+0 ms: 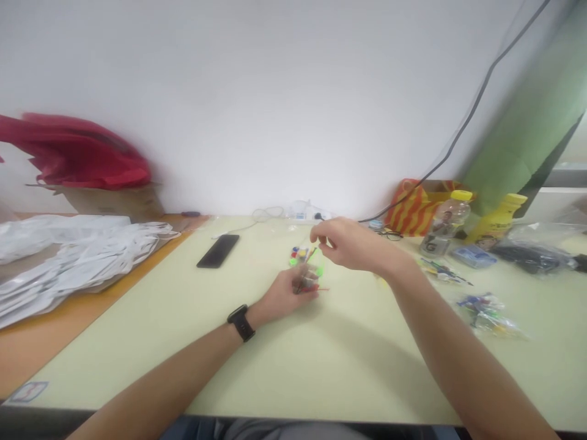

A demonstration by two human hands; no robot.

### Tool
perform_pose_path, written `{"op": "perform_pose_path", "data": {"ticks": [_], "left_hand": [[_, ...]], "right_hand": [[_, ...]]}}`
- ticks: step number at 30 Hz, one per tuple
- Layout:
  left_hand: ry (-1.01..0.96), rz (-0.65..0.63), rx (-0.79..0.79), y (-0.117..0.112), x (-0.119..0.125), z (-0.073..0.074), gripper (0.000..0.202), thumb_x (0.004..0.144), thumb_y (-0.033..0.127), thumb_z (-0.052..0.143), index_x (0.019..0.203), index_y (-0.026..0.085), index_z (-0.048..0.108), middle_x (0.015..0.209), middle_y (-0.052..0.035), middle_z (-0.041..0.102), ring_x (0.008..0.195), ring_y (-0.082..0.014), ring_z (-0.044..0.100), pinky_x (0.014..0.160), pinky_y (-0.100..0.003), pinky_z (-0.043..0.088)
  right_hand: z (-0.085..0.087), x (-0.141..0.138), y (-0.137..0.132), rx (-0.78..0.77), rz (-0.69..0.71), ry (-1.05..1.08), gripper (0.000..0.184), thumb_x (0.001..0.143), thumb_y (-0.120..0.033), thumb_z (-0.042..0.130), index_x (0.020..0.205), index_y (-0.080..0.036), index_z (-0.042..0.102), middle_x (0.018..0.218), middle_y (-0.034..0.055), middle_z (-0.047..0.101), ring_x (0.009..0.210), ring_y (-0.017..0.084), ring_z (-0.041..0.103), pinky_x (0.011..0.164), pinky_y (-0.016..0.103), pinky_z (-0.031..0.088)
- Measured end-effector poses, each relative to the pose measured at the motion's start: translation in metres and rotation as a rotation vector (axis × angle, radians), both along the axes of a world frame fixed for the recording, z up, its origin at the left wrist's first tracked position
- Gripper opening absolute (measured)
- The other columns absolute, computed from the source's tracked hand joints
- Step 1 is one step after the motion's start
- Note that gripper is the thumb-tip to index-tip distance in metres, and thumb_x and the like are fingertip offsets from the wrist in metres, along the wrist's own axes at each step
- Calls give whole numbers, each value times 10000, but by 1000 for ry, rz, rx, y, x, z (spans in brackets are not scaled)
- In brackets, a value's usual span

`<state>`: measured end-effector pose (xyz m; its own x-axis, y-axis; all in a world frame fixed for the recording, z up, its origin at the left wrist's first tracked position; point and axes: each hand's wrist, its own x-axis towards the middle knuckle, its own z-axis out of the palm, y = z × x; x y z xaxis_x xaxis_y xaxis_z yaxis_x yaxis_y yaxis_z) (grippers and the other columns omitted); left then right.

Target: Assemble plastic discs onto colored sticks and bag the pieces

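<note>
My left hand, with a black watch on its wrist, rests on the pale yellow table and is closed around a small clear packet of coloured pieces. My right hand hovers just above it with thumb and fingers pinched on a thin green stick that rises out of the packet. A small paint palette with coloured dots lies right behind both hands.
A black phone lies left of the hands. White plastic bags pile at the far left under a red bag. Two yellow-capped bottles, a striped pouch and clear packets of small parts sit at the right.
</note>
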<state>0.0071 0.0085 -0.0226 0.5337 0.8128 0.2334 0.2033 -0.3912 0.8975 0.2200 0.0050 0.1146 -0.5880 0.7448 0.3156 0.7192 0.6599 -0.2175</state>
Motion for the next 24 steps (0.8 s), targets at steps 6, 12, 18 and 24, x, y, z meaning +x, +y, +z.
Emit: {"op": "perform_pose_path", "data": {"ticks": [6, 12, 18, 24], "left_hand": [[-2, 14, -46, 2, -2, -2, 568, 850, 364, 783, 1361, 195, 602, 1117, -100, 731, 986, -252, 710, 941, -427, 568], [-74, -18, -72, 1, -3, 2, 623, 811, 351, 822, 1368, 194, 589, 1200, -121, 696, 1060, -255, 701, 989, -427, 549], [-48, -61, -142, 2, -4, -3, 598, 810, 356, 824, 1344, 193, 609, 1074, -89, 725, 1007, -229, 693, 976, -416, 541], [-56, -68, -134, 5, -4, -5, 575, 820, 335, 818, 1338, 186, 618, 1193, -121, 714, 1082, -251, 683, 990, -411, 540]], "right_hand": [[5, 3, 1, 1, 30, 85, 141, 896, -154, 558, 936, -204, 683, 883, 31, 703, 759, 160, 585, 637, 267, 369], [2, 47, 36, -15, -102, 196, 187, 927, -216, 507, 957, -205, 692, 876, 26, 716, 778, 166, 618, 680, 265, 440], [-48, 114, 85, -420, -460, -37, 124, 784, -127, 617, 876, -149, 697, 949, 103, 753, 831, 211, 684, 671, 265, 495], [-84, 138, 100, -678, -456, -114, 136, 728, -153, 668, 849, -130, 725, 783, 94, 742, 705, 197, 701, 572, 244, 516]]}}
